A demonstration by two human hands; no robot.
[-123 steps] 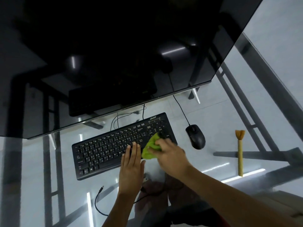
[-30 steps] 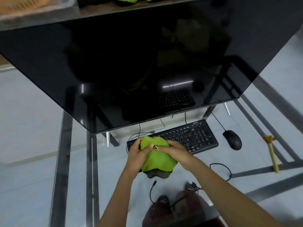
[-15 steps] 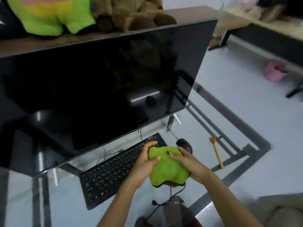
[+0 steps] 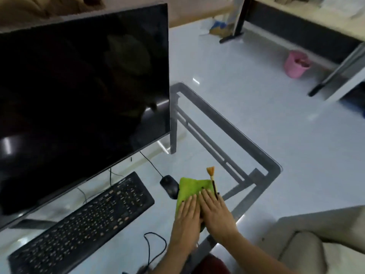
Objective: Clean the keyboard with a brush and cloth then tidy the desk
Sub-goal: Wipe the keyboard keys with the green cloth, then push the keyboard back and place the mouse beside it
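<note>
Just beside mouse [image 4: 168,185] and brush [image 4: 212,178], both flat hands press cloth [image 4: 192,187].

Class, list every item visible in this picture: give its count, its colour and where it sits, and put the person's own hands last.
monitor: 1, black, on the desk at left
keyboard: 1, black, below the monitor
mouse: 1, black, right of the keyboard
cloth: 1, green, flat on the desk beside the mouse
brush: 1, yellowish, along the cloth's right edge
glass desk: 1, clear with a grey frame
bucket: 1, pink, on the floor, far right
left hand: flat on the cloth
right hand: flat on the cloth
</note>
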